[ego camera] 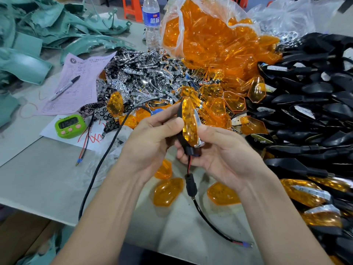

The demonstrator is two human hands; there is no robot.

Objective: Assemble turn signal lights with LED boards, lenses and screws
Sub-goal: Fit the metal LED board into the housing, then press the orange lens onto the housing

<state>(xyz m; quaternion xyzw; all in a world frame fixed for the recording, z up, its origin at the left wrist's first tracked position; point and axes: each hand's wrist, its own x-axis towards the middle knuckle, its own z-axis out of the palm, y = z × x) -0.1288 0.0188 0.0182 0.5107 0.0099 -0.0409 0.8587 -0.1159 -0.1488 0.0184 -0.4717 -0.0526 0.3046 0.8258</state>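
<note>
Over the bench [47, 169], my left hand [152, 138] and right hand [225, 155] pinch the turn signal [191, 134] edge-up, probably so I can press its amber lens [188, 115] home.

Glossy orange plastic lenses [212, 46], matt blk housings [309, 104], shiny chrome reflectors [145, 77].

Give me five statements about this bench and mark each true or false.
1. The left hand and the right hand both hold one turn signal light. True.
2. The green timer lies right of the hands. False: it lies left of them.
3. A marker pen rests on the pink form. True.
4. The water bottle lies on its side. False: it stands upright.
5. Black housings are piled at the right. True.
</note>
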